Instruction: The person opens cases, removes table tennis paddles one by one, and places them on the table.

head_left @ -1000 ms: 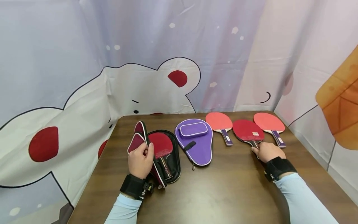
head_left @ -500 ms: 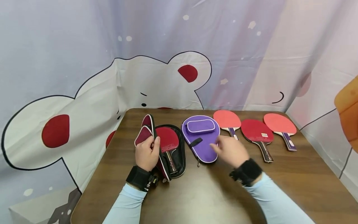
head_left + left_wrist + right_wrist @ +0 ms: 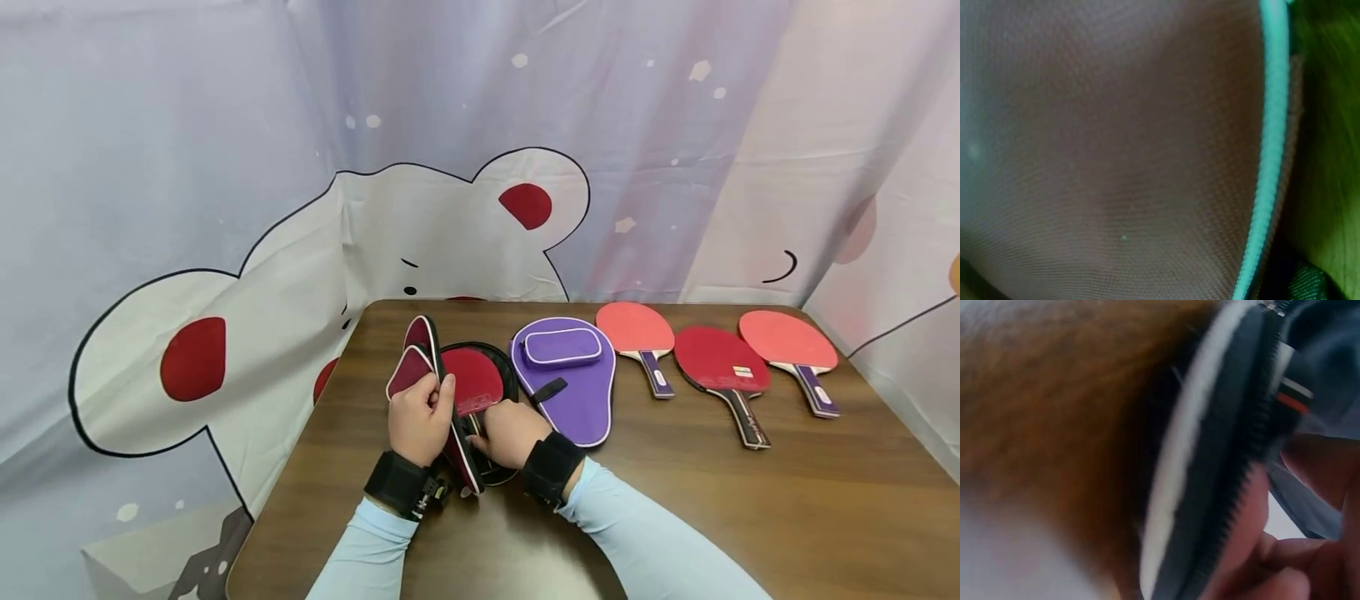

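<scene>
My left hand grips the raised maroon lid of a racket case, its white-trimmed fabric filling the left wrist view. Inside the case's black lower half lies a red table tennis bat. Over that bat's handle is my right hand, thumb and curled fingers at the handle, which it mostly hides. From the right wrist camera, the handle's striped end shows beside the zipper edge, with fingers close against it.
A closed purple racket case lies just right of the open one. Farther right are a dark red bat and two lighter red bats, one to its left and one to its right. A printed curtain hangs behind the wooden table.
My right hand has let go of the dark red bat on the right and moved left to the bat in the open case. My left hand still holds the lid.
</scene>
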Demonstrator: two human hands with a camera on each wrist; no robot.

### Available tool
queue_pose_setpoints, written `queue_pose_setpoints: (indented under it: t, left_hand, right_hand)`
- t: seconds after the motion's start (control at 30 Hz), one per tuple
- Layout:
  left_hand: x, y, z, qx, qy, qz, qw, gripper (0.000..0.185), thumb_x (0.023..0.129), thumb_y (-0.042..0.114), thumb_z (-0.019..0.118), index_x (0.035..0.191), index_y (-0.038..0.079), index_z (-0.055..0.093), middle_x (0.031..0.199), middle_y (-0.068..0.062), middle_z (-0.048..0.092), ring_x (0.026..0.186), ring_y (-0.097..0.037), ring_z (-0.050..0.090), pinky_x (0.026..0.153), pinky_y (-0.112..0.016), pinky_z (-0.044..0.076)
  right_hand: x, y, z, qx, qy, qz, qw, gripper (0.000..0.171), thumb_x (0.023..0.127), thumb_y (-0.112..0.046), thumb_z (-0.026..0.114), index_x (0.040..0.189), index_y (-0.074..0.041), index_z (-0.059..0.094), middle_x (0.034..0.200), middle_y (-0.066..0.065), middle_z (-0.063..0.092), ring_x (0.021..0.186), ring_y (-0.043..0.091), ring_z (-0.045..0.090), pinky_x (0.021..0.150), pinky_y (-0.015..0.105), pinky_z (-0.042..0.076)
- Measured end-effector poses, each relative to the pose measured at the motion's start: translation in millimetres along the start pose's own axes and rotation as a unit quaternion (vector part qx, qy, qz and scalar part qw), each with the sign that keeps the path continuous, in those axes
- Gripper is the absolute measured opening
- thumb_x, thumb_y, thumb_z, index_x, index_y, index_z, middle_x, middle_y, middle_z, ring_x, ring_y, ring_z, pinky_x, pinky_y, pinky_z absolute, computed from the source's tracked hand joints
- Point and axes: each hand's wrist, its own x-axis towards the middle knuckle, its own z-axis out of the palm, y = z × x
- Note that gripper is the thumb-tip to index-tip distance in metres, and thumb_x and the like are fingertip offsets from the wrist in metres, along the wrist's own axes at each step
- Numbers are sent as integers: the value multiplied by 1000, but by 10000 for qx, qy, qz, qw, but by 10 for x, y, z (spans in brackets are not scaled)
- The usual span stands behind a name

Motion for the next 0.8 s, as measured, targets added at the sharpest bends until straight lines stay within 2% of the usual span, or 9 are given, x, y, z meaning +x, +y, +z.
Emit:
queue_pose_setpoints:
  t: [0.13,0.4,0.53,0.8]
  left_hand:
    - [-13,12,-5,9,55,59,10000,49,105,21,73,66,20,44,58,10,33,49,-5,31,48,-28,25]
    - [-14,-3,-19,54,-14,91,9999,48,106,22,72,67,19,45,59,9,35,49,-6,33,49,-28,25]
    - [-56,-11,-19,57,9,91,9999,49,105,20,73,67,20,43,58,11,33,48,-4,30,48,-26,24]
    - [-29,1,-8,37,30,101,9999,49,106,22,73,67,20,43,58,10,33,49,-5,30,48,-27,24]
  right_hand:
    - [12,-13,82,109,21,111,9999,40,98,-44,83,74,-16,66,65,-2,60,60,23,68,58,44,57]
    - [32,-51,163,-12,162,290,9994,42,97,-46,83,72,-18,64,64,-2,60,60,25,70,53,43,53]
    - [7,-96,150,51,10,334,9994,47,98,-45,82,65,-18,61,60,-1,58,58,27,68,52,45,53]
    - [24,-84,149,-164,-15,540,9984,43,96,-44,81,69,-16,64,67,4,67,65,32,73,57,49,56]
